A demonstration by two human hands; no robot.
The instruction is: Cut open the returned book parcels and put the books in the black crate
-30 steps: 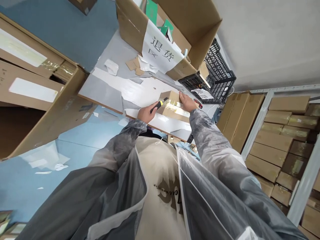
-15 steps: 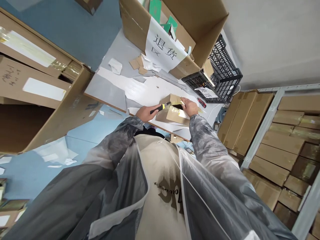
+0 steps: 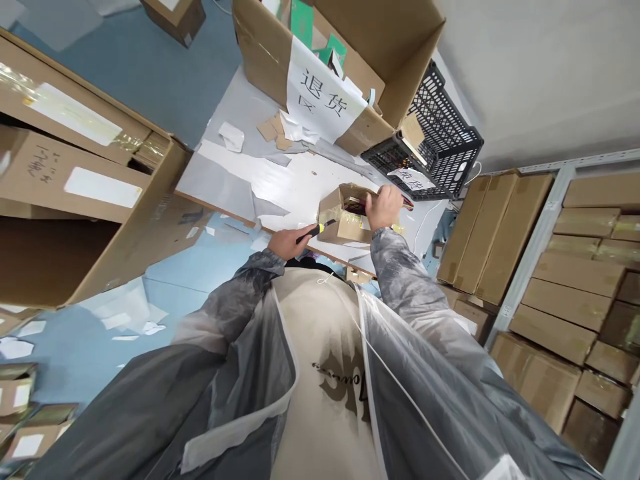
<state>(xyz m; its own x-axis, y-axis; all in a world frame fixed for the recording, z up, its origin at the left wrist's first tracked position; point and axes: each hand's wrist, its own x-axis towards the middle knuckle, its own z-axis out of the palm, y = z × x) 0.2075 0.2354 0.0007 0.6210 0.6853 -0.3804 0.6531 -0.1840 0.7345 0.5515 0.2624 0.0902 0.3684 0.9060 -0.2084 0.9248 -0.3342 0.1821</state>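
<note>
Fingers of the left hand (image 3: 286,245) wrap one black-and-yellow cutter (image 3: 311,233) (tip at two o'clock). At its twelve o'clock, one big cardboard box (image 3: 265,57) holds at least two green pieces (image 3: 301,23); at two o'clock, one small taped carton (image 3: 345,228) gapes, contents indistinct. Fingers of the right hand (image 3: 384,207) bend at its rim; their grip I cannot tell. At their one o'clock, one black mesh crate (image 3: 434,100) holds cardboard (image 3: 413,130).

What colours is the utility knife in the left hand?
Black and yellow; the utility knife shows best in the head view.
</note>
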